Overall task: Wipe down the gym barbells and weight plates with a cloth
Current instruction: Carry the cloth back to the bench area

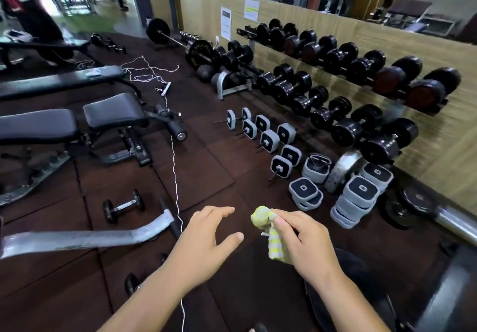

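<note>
Dark rubber floor tiles (206,177) cover the gym area, bounded on the right by a tan wall (387,40) with a mirror above it. A two-tier dumbbell rack (335,78) stands against that wall, loaded with black round-headed dumbbells. On the floor just in front of the rack lies a group of grey square weight plates (304,189): several stand on edge on short bars in rows, others are stacked flat near the rack's foot. A long barbell (180,42) with black plates lies further back, near the wall's corner. A second bar with black round plates (413,202) lies at the right edge.

Left side: two padded benches (77,122) and a white cord (175,177) running across the floor. One small chrome-handled dumbbell (124,205) lies beside a grey metal bench leg (90,236).

Person's left hand (206,238) is held above the floor, fingers spread and apart, gripping nothing. Right hand (304,241) pinches a yellow-and-white checked cloth (268,228) between thumb and fingers; the cloth is bunched at the top and hangs below the hand. Cloth is in the air between both hands, near the flat-stacked grey plates but touching none of the equipment.
</note>
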Motion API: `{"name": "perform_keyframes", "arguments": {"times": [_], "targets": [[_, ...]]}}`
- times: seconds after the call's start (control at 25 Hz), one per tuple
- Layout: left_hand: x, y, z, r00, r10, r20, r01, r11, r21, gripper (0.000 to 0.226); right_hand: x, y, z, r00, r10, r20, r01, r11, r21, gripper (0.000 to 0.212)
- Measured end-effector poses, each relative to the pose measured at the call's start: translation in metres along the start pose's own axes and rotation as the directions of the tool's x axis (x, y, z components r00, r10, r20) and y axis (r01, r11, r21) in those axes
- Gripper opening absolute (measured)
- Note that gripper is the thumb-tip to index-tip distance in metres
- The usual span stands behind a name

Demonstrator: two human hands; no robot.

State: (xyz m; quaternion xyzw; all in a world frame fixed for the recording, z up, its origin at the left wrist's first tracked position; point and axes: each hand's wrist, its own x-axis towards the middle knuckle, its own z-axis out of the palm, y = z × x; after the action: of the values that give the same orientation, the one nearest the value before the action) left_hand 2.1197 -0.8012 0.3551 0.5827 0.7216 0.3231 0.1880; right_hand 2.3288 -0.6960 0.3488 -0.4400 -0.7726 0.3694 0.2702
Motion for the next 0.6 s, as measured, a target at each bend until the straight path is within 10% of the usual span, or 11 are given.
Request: {"name": "perform_keyframes", "arguments": {"times": [0.6], "targets": [[0.275,-0.029,-0.011,0.999,-0.023,-0.022,0.023,0.999,-0.025,0.061,0.267,0.031,-0.023,1.0,0.004,0.005,-0.004,0.998,0.059,0.026]]}}
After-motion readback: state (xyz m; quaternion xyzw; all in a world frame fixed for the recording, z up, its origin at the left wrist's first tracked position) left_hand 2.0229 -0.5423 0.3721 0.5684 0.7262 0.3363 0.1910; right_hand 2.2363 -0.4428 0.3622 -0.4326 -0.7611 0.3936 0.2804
